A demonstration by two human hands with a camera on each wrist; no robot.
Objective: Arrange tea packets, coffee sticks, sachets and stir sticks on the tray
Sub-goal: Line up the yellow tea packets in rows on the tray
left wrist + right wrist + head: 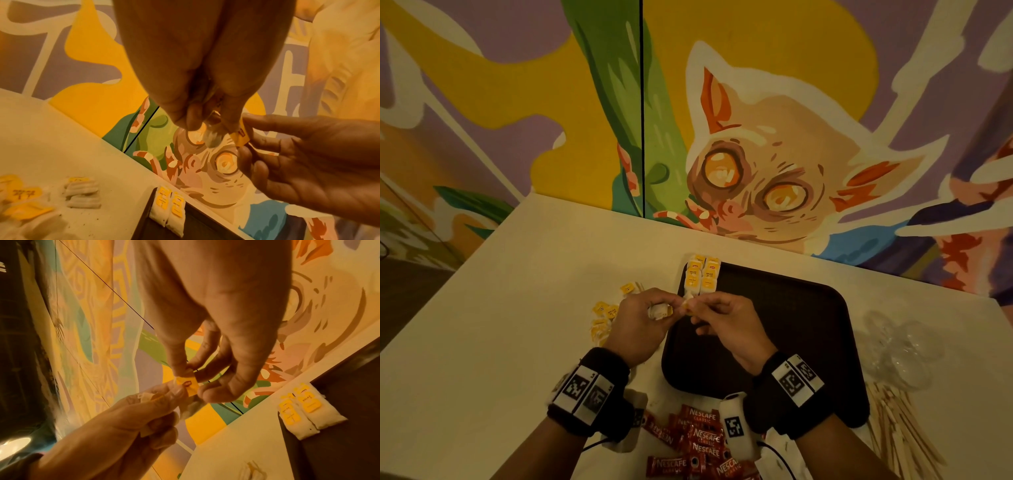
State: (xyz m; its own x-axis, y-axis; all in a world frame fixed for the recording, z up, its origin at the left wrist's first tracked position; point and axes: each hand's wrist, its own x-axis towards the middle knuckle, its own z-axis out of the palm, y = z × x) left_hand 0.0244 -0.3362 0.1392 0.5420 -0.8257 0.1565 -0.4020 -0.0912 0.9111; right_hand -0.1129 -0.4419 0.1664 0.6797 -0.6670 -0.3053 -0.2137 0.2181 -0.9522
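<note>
A dark brown tray [808, 329] is set on a cream table [517, 308]. White tea packets [703, 275] are marked with yellow labels, and the coffee sticks [702, 435] are printed red with white lettering. The wall mural [756, 154] is painted in purple, yellow, green and orange.

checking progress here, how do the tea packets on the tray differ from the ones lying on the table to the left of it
The white-and-yellow tea packets on the dark brown tray lie side by side in a neat pair of rows at its far left corner; the white-and-yellow tea packets on the pale table are scattered loosely at mixed angles. The tray group lies labels up; among the table group one bundle shows mostly white sides. Both groups carry the same yellow labels.
</note>
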